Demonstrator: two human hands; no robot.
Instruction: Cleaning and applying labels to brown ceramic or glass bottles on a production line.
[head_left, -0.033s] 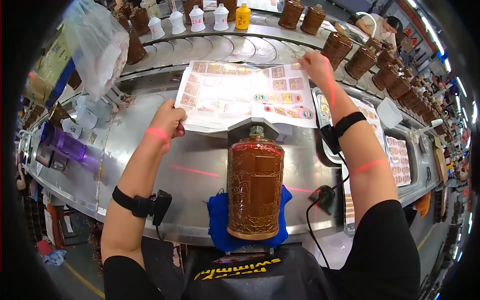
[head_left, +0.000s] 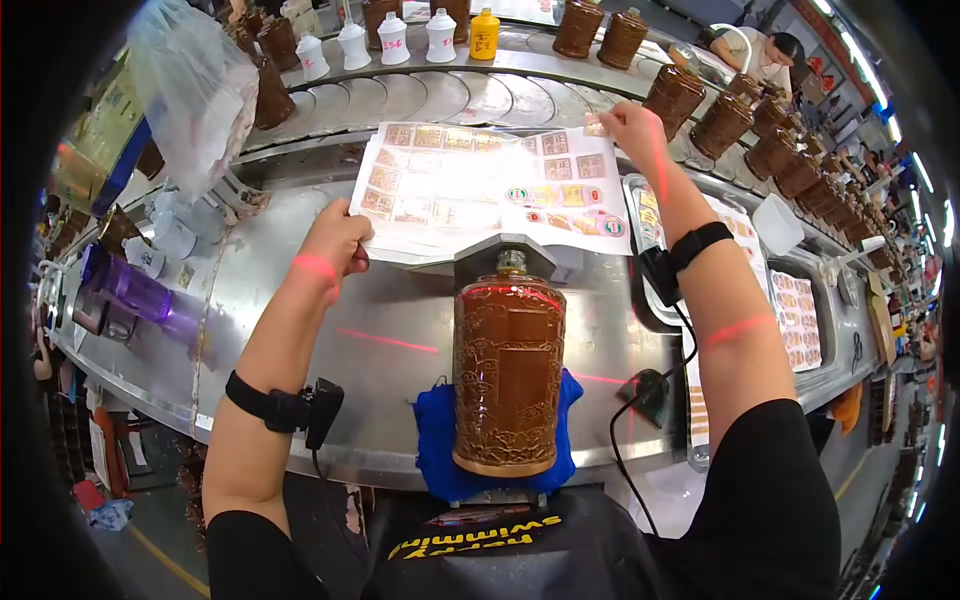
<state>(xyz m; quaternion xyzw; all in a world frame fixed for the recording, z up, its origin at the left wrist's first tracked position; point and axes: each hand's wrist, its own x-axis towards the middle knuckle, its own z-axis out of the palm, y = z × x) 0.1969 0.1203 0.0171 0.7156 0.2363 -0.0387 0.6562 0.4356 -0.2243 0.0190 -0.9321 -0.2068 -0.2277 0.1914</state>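
Observation:
My left hand (head_left: 338, 238) is closed at the lower left edge of a white label sheet (head_left: 450, 232) printed with several rows of gold and brown squares. Glare washes out the sheet's middle. At its upper right corner, my right hand (head_left: 632, 130) pinches a small gold label (head_left: 595, 125) between thumb and fingertips. Just in front of the sheet, an embossed brown bottle (head_left: 510, 380) rests on a blue cloth (head_left: 435, 430), its neck against a dark angled bracket (head_left: 480, 258). Red laser lines cross the bottle's shoulder and both forearms.
Trays (head_left: 838, 345) with more label sheets stand at the right. A conveyor (head_left: 340, 105) curves behind, carrying white bottles (head_left: 394, 40), a yellow bottle (head_left: 485, 35) and several brown ones. A purple cup (head_left: 135, 290) and plastic bag (head_left: 190, 90) are left. A person (head_left: 765, 60) sits far right.
The small gold label shows more plainly at my right fingertips, which have shifted slightly. My left hand stays at the sheet's edge.

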